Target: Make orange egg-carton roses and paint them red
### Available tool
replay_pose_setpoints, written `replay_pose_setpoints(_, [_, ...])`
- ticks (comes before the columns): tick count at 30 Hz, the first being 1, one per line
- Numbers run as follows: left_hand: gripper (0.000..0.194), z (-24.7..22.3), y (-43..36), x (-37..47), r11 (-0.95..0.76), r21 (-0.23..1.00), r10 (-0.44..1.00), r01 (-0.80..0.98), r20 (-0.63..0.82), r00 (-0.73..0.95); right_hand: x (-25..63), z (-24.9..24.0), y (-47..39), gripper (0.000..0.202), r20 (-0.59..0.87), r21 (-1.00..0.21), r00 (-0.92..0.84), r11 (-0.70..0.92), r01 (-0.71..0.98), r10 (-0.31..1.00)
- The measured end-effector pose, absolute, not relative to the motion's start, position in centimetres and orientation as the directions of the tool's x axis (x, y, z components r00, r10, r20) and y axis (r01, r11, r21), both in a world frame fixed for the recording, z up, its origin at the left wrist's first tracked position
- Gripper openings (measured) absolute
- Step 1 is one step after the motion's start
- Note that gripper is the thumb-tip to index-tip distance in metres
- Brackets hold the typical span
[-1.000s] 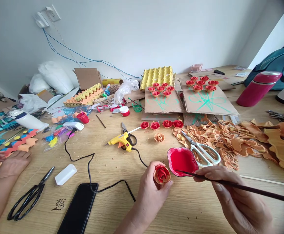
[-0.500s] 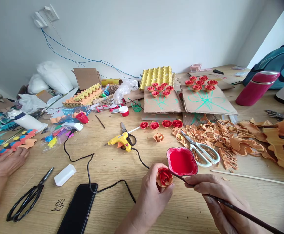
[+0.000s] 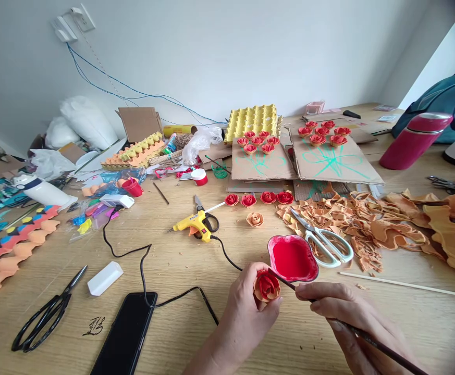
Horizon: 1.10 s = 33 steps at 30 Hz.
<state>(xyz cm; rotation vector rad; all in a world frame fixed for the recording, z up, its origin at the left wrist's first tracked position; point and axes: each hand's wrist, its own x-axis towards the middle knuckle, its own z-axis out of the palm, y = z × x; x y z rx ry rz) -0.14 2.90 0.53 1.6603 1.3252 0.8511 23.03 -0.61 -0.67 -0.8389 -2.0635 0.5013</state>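
My left hand (image 3: 246,307) pinches a small paper rose (image 3: 267,285) by its rim, its inner petals red and its outer ones partly bare orange. In my right hand (image 3: 352,312) is a thin dark paintbrush (image 3: 368,338), its tip touching the rose's upper edge. Just behind the rose sits a wavy-edged dish of red paint (image 3: 293,258). An unpainted orange rose (image 3: 255,219) stands farther back, and behind it a row of several red roses (image 3: 268,197).
White-handled scissors (image 3: 329,247) lie beside orange carton scraps (image 3: 352,219). To the left are a yellow glue gun (image 3: 194,225) with its cord, a black phone (image 3: 125,333) and black scissors (image 3: 45,315). Cardboard sheets (image 3: 336,161) at the back carry more red roses.
The other person's hands at the left have gone out of view, leaving the painted carton strip uncovered. My hands, the rose and the brush have barely shifted; the brush tip stays at the petals.
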Motion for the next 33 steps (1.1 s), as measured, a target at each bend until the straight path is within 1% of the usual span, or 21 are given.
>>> replay_pose_setpoints(3, [0.03, 0.4, 3.0, -0.2, -0.106, 0.908, 0.976, 0.406, 0.017, 0.217, 23.0, -0.5, -0.5, 0.026, 0.543, -0.616, -0.443, 0.697, 0.367, 0.713])
replay_pose_setpoints(10, [0.029, 0.3, 3.0, -0.3, -0.144, 0.886, 0.979, 0.442, 0.063, 0.192, 23.7, -0.1, -0.1, 0.024, 0.561, -0.64, -0.396, 0.684, 0.351, 0.727])
replay_pose_setpoints(14, [0.031, 0.6, 3.1, -0.3, -0.143, 0.883, 0.975, 0.446, 0.048, 0.217, 23.5, 0.2, -0.2, 0.025, 0.567, -0.634, -0.408, 0.695, 0.338, 0.716])
replay_pose_setpoints(18, [0.033, 0.9, 3.1, -0.3, -0.131, 0.902, 0.972, 0.411, 0.034, 0.234, 23.1, 0.6, 0.0, 0.023, 0.561, -0.642, -0.411, 0.691, 0.332, 0.718])
replay_pose_setpoints(26, [0.03, 1.3, 3.1, -0.3, -0.097, 0.906, 0.975, 0.412, 0.004, 0.221, 23.5, 1.0, 0.2, 0.018, 0.545, -0.626, -0.423, 0.687, 0.368, 0.723])
replay_pose_setpoints(30, [0.027, 1.5, 3.3, -0.3, -0.027, 0.934, 0.974, 0.356, -0.055, 0.218, 23.6, 0.8, 0.1, 0.018, 0.551, -0.635, -0.397, 0.678, 0.37, 0.734])
replay_pose_setpoints(33, [0.027, 1.6, 3.4, -0.4, 0.066, 0.965, 0.966, 0.255, -0.126, 0.226, 23.7, 0.7, 0.1, 0.018, 0.551, -0.65, -0.377, 0.666, 0.366, 0.745])
